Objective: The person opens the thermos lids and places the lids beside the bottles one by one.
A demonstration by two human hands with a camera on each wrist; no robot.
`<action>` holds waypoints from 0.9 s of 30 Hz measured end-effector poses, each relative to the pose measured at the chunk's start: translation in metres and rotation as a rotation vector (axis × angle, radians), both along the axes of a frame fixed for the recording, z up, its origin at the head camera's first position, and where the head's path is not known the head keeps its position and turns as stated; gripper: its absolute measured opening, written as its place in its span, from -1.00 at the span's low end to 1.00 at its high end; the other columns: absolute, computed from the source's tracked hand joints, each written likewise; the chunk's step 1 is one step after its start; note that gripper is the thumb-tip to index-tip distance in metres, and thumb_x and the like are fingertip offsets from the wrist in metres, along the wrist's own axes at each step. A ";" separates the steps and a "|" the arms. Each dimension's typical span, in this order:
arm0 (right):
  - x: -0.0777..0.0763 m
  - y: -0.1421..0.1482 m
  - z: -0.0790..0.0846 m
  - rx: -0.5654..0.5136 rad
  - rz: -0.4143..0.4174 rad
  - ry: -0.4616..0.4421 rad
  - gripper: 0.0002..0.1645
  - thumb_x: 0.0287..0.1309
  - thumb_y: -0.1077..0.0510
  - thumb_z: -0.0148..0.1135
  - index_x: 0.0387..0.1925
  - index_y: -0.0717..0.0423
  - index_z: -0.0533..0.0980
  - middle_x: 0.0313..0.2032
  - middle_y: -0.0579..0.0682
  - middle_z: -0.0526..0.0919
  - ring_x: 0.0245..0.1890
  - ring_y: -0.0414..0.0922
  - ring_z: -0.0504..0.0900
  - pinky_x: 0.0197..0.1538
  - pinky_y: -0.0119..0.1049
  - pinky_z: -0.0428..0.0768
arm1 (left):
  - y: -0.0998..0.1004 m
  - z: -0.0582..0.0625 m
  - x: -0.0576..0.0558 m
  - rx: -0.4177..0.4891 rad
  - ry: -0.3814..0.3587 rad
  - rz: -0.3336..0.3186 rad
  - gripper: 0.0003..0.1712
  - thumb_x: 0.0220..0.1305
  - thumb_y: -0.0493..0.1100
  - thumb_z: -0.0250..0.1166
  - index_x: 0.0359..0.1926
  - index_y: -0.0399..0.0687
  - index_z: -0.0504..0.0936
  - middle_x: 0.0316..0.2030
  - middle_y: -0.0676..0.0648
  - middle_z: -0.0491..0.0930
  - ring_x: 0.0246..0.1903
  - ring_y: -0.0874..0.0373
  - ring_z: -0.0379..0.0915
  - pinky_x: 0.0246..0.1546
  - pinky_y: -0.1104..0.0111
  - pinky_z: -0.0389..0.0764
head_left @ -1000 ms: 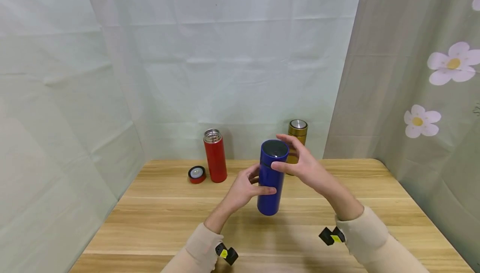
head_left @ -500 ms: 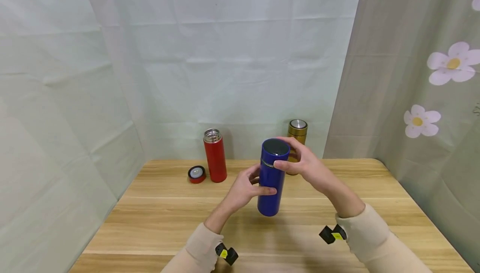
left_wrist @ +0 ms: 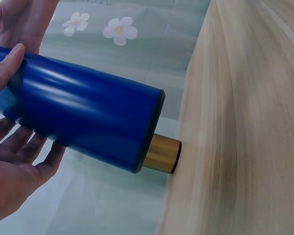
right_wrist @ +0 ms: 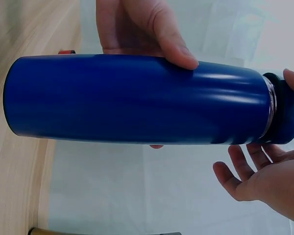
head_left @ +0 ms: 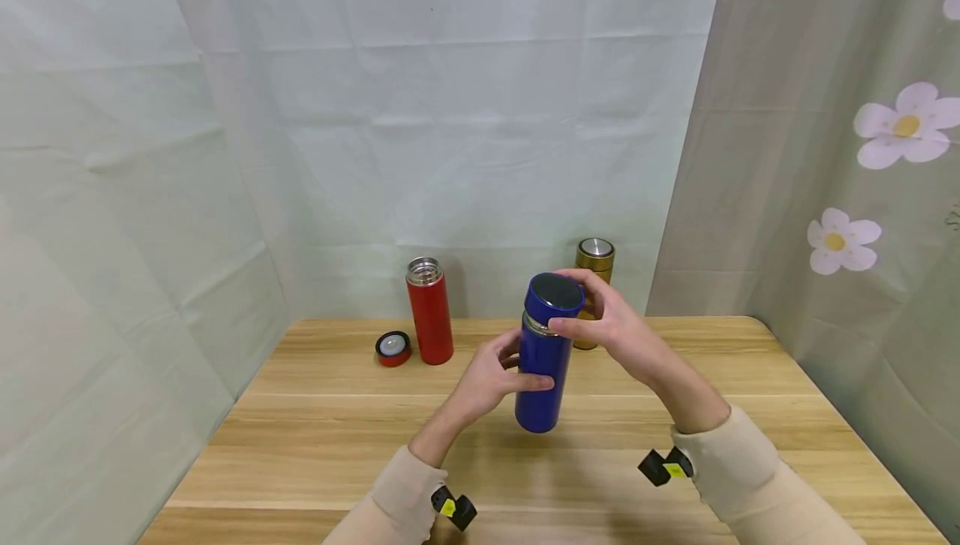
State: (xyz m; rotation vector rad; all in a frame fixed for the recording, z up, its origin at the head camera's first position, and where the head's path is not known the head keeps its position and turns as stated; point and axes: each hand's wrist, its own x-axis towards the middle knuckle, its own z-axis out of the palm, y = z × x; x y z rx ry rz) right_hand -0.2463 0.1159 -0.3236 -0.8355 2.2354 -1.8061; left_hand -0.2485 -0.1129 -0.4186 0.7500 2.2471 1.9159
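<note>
Blue lid [head_left: 555, 295] tilted, partly off blue bottle [head_left: 543, 356], lower centre
Left grip [head_left: 486, 374] holds the bottle, right grip [head_left: 611, 327] the lid; red bottle [head_left: 431, 322], left of centre, uncapped; gold bottle [head_left: 597, 264], right of centre, capped.

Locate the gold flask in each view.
Head: gold flask, right of centre, partly behind the right hand.
Left wrist: gold flask, near centre, partly behind the blue flask.
Right wrist: gold flask, cropped along the bottom, mostly left.
Shared landmark: blue flask, in all three.
</note>
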 end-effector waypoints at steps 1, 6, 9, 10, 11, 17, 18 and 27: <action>0.000 0.000 0.000 -0.001 -0.002 0.003 -0.18 0.32 0.03 0.36 0.50 -0.02 0.23 0.31 0.17 0.50 0.28 0.17 0.51 0.27 0.25 0.51 | 0.000 0.000 0.000 0.000 0.000 0.000 -0.13 0.21 0.03 0.55 0.50 0.10 0.42 0.28 -0.02 0.60 0.27 -0.03 0.53 0.35 -0.11 0.42; -0.001 0.000 -0.001 0.000 -0.002 0.013 -0.19 0.34 0.00 0.35 0.51 -0.06 0.23 0.32 0.15 0.51 0.30 0.17 0.51 0.29 0.29 0.48 | 0.000 0.000 0.001 0.002 -0.009 -0.003 -0.12 0.22 0.04 0.55 0.51 0.11 0.40 0.29 -0.02 0.59 0.28 -0.05 0.52 0.35 -0.15 0.40; 0.000 -0.001 -0.001 0.002 -0.004 0.023 -0.21 0.34 -0.01 0.34 0.51 -0.11 0.25 0.33 0.13 0.50 0.32 0.17 0.50 0.30 0.31 0.45 | 0.000 0.000 0.001 0.006 -0.008 -0.005 -0.12 0.21 0.04 0.55 0.51 0.10 0.40 0.29 -0.03 0.59 0.28 -0.06 0.52 0.35 -0.17 0.39; 0.000 -0.001 -0.001 0.003 -0.007 0.027 -0.21 0.35 -0.01 0.34 0.51 -0.11 0.25 0.34 0.12 0.49 0.32 0.17 0.49 0.31 0.32 0.44 | 0.000 0.000 0.001 0.007 -0.006 -0.005 -0.12 0.21 0.04 0.55 0.51 0.10 0.40 0.29 -0.03 0.59 0.27 -0.06 0.52 0.35 -0.18 0.39; 0.000 -0.001 0.000 0.003 -0.010 0.029 -0.21 0.34 -0.01 0.34 0.51 -0.12 0.25 0.34 0.12 0.48 0.33 0.17 0.49 0.31 0.32 0.44 | 0.000 0.000 0.000 0.006 -0.003 -0.005 -0.12 0.21 0.04 0.55 0.51 0.10 0.40 0.29 -0.04 0.59 0.27 -0.06 0.52 0.35 -0.18 0.39; 0.000 -0.002 0.001 -0.012 -0.020 0.044 -0.20 0.34 0.05 0.33 0.52 -0.06 0.23 0.37 0.12 0.44 0.35 0.16 0.46 0.34 0.31 0.41 | 0.000 -0.002 -0.001 0.009 0.007 0.000 -0.13 0.21 0.04 0.55 0.49 0.06 0.42 0.27 -0.07 0.60 0.26 -0.06 0.53 0.34 -0.17 0.41; 0.000 -0.001 0.002 -0.014 -0.021 0.048 -0.19 0.34 0.06 0.33 0.53 -0.06 0.23 0.38 0.11 0.43 0.35 0.15 0.46 0.35 0.31 0.40 | 0.000 -0.002 -0.001 0.010 0.005 0.002 -0.14 0.21 0.04 0.55 0.49 0.06 0.43 0.27 -0.07 0.60 0.26 -0.06 0.53 0.35 -0.17 0.40; 0.001 0.000 0.006 -0.031 -0.032 0.091 -0.20 0.36 0.11 0.30 0.55 -0.06 0.24 0.39 0.09 0.41 0.34 0.12 0.47 0.36 0.20 0.42 | -0.001 0.000 0.000 0.000 -0.010 0.013 -0.13 0.22 0.04 0.55 0.50 0.10 0.41 0.30 -0.03 0.58 0.29 -0.06 0.51 0.36 -0.16 0.39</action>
